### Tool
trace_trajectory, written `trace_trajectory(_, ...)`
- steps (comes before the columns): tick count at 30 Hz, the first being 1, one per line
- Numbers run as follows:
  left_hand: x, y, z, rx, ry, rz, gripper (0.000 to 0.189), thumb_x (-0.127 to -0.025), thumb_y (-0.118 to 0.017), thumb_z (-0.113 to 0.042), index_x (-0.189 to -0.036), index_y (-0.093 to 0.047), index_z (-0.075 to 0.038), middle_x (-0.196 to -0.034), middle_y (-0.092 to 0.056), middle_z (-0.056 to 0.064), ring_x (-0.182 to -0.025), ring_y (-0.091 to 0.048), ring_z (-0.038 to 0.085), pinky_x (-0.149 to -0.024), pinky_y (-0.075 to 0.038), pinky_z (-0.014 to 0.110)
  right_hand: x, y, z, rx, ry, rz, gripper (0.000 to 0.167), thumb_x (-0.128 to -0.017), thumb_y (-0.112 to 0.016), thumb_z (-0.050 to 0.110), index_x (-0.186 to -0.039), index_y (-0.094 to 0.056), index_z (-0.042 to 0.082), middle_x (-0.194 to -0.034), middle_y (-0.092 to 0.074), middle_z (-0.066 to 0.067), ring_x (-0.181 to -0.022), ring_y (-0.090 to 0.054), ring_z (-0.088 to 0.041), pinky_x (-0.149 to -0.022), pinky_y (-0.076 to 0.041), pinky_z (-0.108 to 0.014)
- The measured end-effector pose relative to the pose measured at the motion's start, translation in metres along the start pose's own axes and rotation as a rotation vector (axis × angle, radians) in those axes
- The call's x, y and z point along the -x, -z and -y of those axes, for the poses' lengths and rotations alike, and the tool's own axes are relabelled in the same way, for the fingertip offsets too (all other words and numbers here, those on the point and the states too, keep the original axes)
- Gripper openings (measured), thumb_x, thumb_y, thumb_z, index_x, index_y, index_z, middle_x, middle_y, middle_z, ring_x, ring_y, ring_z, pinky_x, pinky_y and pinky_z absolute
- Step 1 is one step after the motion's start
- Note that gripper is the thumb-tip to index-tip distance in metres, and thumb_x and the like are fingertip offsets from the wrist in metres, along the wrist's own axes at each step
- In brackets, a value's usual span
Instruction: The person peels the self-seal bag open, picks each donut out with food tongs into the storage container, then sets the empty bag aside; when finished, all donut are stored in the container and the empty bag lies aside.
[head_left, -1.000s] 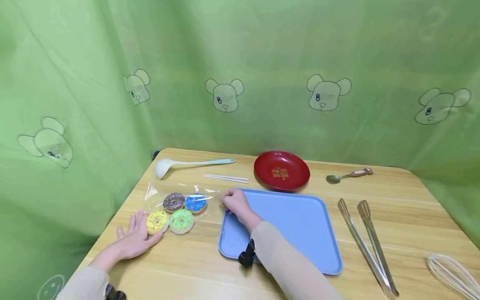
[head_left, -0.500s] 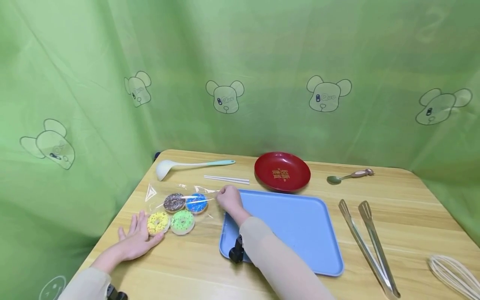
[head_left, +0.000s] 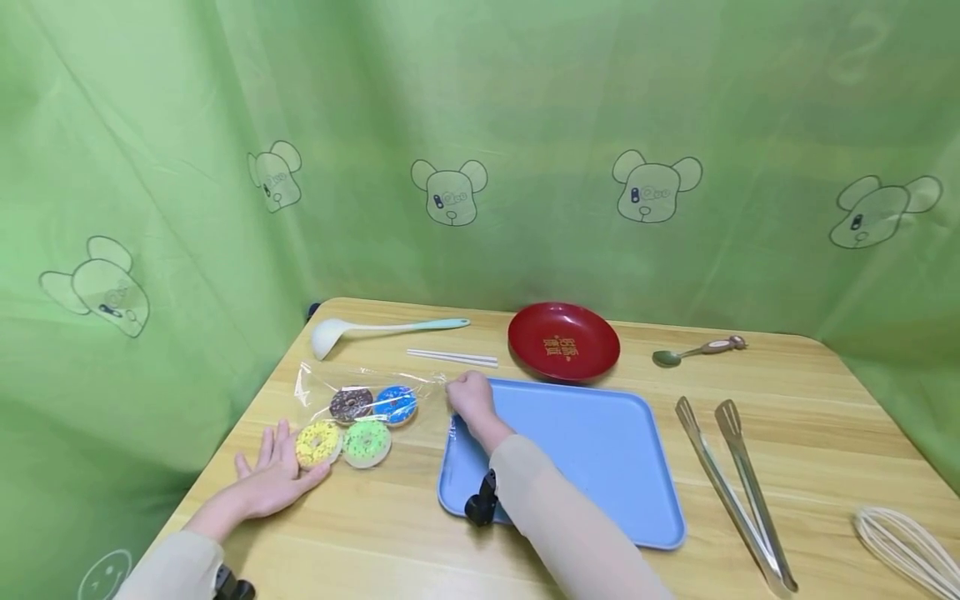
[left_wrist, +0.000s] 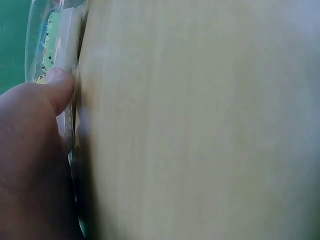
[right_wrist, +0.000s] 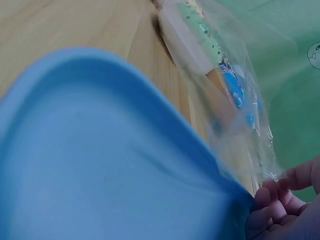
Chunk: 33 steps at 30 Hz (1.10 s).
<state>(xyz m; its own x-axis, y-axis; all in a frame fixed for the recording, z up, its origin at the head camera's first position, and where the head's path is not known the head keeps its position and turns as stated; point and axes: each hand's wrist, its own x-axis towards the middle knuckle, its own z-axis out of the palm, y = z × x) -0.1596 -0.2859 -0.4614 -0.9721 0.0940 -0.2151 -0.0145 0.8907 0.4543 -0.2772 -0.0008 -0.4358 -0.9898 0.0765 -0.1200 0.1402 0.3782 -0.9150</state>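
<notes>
A clear plastic bag (head_left: 431,392) lies left of the blue tray (head_left: 570,450), with a brown, a blue, a yellow and a green sprinkled donut (head_left: 367,442) inside. My right hand (head_left: 474,400) pinches the bag's right end between thumb and fingers, over the tray's far left corner; the right wrist view shows the film bunched at the fingertips. My left hand (head_left: 273,479) rests with fingers spread at the bag's left end, against the yellow donut (head_left: 318,443). In the left wrist view its thumb (left_wrist: 59,90) touches the bag's side.
Behind lie a ladle (head_left: 375,327), white chopsticks (head_left: 452,357) and a red plate (head_left: 564,342). To the right are a spoon (head_left: 697,352), metal tongs (head_left: 738,500) and a whisk (head_left: 907,550). A green curtain (head_left: 540,100) hangs beyond the table's far edge.
My right hand moved slightly left, then back right with the bag's end, and the film is more creased there. The donuts shifted slightly right. The left hand stayed nearly still.
</notes>
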Motion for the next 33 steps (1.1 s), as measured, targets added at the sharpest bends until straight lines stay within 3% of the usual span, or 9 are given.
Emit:
trace_trajectory(7, 0.001, 0.002, 0.003, -0.030, -0.013, -0.001, 0.099, -0.090, -0.036, -0.065, -0.142, -0.001, 0.011, -0.145, 0.015, 0.033, -0.131, 0.018, 0.049, -0.084, 0.028, 0.067, 0.000, -0.001, -0.004, -0.102, -0.070, 0.038, 0.025, -0.078, -0.051, -0.001, -0.057, -0.043, 0.011, -0.044, -0.044, -0.002, -0.035, -0.038, -0.012, -0.032, -0.030, -0.020)
trace_trajectory(15, -0.002, -0.002, 0.007, -0.030, -0.021, -0.002, 0.102, -0.089, -0.035, -0.067, -0.141, 0.001, 0.013, -0.146, 0.016, 0.032, -0.132, 0.021, 0.046, -0.083, 0.032, 0.064, 0.001, 0.006, 0.003, -0.030, -0.011, 0.069, 0.017, -0.078, -0.070, 0.015, -0.071, -0.057, 0.006, -0.060, -0.048, -0.001, -0.055, -0.048, -0.017, -0.048, -0.038, -0.026)
trace_trajectory(19, -0.003, -0.005, 0.009, -0.042, -0.010, -0.003, 0.104, -0.087, -0.033, -0.069, -0.141, 0.002, 0.013, -0.146, 0.017, 0.031, -0.132, 0.021, 0.045, -0.083, 0.032, 0.062, -0.002, -0.001, 0.006, 0.104, 0.060, 0.072, 0.021, -0.081, -0.072, 0.021, -0.080, -0.061, 0.003, -0.070, -0.055, -0.004, -0.062, -0.051, -0.016, -0.053, -0.044, -0.026)
trace_trajectory(22, -0.003, -0.005, 0.007, -0.056, -0.009, -0.001, 0.104, -0.088, -0.033, -0.069, -0.141, 0.002, 0.013, -0.146, 0.016, 0.031, -0.132, 0.020, 0.046, -0.084, 0.031, 0.064, -0.007, -0.004, 0.006, 0.238, 0.109, 0.033, 0.018, -0.082, -0.071, 0.020, -0.077, -0.061, 0.005, -0.072, -0.059, -0.005, -0.064, -0.053, -0.017, -0.056, -0.045, -0.028)
trace_trajectory(25, -0.003, -0.004, 0.004, -0.062, -0.011, 0.013, 0.103, -0.088, -0.033, -0.068, -0.141, 0.002, 0.012, -0.146, 0.017, 0.031, -0.132, 0.019, 0.047, -0.085, 0.029, 0.066, -0.010, -0.003, 0.005, 0.303, 0.123, 0.002, 0.014, -0.082, -0.066, 0.014, -0.071, -0.059, 0.008, -0.070, -0.057, -0.003, -0.063, -0.052, -0.018, -0.055, -0.044, -0.028)
trace_trajectory(33, -0.001, -0.002, 0.005, -0.062, -0.003, 0.016, 0.103, -0.088, -0.033, -0.068, -0.140, 0.002, 0.015, -0.146, 0.017, 0.031, -0.131, 0.019, 0.048, -0.085, 0.028, 0.067, -0.015, 0.002, 0.001, 0.219, 0.140, -0.065, 0.032, -0.076, -0.049, 0.001, -0.048, -0.039, 0.015, -0.046, -0.032, 0.003, -0.046, -0.033, -0.013, -0.042, -0.027, -0.024)
